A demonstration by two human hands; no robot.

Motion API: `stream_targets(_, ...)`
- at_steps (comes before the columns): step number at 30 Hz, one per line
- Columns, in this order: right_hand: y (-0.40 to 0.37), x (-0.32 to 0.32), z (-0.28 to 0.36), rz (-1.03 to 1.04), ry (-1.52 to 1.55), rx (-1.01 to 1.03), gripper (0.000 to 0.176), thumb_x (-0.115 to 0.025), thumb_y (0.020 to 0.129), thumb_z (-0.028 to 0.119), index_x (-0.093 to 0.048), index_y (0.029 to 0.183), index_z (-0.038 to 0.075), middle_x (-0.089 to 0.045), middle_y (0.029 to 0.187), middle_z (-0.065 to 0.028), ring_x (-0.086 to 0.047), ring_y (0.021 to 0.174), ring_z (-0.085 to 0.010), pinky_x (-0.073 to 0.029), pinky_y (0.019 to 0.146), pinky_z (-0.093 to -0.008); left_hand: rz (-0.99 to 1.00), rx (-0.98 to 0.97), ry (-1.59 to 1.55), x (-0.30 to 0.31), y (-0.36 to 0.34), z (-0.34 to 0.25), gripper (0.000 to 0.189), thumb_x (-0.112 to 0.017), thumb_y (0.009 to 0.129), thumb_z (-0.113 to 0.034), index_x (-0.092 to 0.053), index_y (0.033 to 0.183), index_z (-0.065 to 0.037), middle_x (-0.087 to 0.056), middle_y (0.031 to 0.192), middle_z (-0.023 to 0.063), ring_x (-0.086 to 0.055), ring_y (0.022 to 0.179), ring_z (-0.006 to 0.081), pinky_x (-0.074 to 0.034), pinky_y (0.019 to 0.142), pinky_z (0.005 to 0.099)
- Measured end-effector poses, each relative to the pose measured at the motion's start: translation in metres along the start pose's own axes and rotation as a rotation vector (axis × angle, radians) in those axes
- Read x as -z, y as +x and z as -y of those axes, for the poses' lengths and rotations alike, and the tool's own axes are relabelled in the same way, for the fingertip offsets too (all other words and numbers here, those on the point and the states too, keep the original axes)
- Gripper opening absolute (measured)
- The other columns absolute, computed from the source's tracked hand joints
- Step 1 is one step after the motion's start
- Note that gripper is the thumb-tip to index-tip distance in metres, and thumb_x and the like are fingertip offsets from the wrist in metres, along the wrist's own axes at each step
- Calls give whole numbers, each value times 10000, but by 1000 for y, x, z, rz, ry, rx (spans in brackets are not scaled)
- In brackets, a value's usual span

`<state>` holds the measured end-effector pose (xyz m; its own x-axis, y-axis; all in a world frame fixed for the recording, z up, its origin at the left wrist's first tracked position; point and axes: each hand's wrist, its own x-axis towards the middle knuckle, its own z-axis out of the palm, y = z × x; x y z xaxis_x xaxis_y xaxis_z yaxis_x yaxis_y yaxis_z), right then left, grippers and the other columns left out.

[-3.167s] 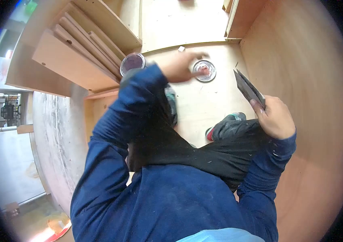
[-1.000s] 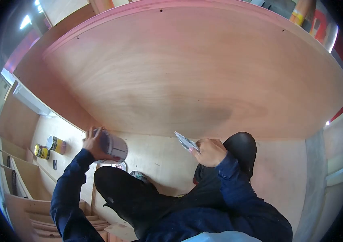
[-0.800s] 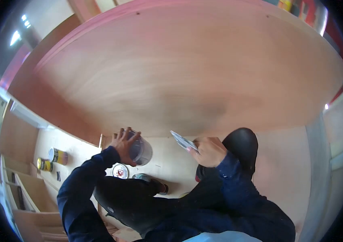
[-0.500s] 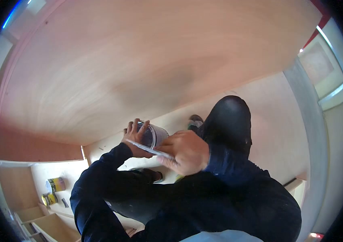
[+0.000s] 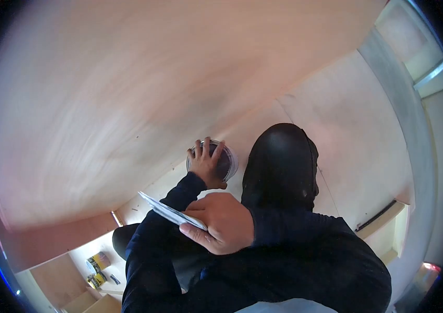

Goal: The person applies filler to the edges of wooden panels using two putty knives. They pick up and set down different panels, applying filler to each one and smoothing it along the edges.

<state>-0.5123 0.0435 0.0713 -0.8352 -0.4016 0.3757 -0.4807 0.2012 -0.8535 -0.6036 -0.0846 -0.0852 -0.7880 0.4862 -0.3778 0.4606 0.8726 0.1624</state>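
My left hand (image 5: 207, 166) reaches across the top of a round can (image 5: 230, 161), fingers spread toward its far rim and thumb near the closer edge. The can has a pale side and a dark top or inside; the palm and wrist cover part of it. Closer to my body, my right hand (image 5: 221, 221) is closed around a flat, whitish blade-like tool (image 5: 166, 209), pinched between thumb and fingers. Its thin end points up and left, over my left sleeve. The exact kind of tool is not clear.
A large wooden panel (image 5: 143, 83) rises in front, along the pale floor (image 5: 354, 141). My bent knee (image 5: 281, 161) stands right of the can. Two yellow-labelled cans (image 5: 98, 263) are at lower left. A wooden frame edge (image 5: 388, 224) lies at right.
My right hand has drawn back toward my body with the flat tool, away from the can. My left hand has shifted from the can's side to across its top. The view has turned.
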Motion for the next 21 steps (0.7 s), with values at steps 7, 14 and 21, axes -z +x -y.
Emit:
stream_targets(7,-17,11,-25,-164,446,-140,357,-499,1022,301,-639,929,-15,-632,755,-192,-604,596,-284,-414,524,-373,-18,-163,36,-38,113,-34,1350,-885,469,-532,-146,1547,-190,-211,1513,271,-234,1361,564,-281,972,769)
stream_targets(14,-12,38,-25,-105,725,-258,455,-413,1049,378,-609,977,-25,-585,676,-177,-508,488,-247,-357,488,-343,-471,-292,188,-94,212,-79,872,-681,803,-340,-238,1539,-191,-307,1494,227,-314,1338,543,-281,966,779)
stream_targets(21,-22,20,-29,-82,908,-367,623,-412,1032,482,-515,1236,-98,-636,820,-183,-523,580,-171,-324,483,-281,-630,-353,44,-104,221,-96,816,-697,795,-267,-321,1515,-197,-415,1465,184,-383,1348,470,-300,1038,703)
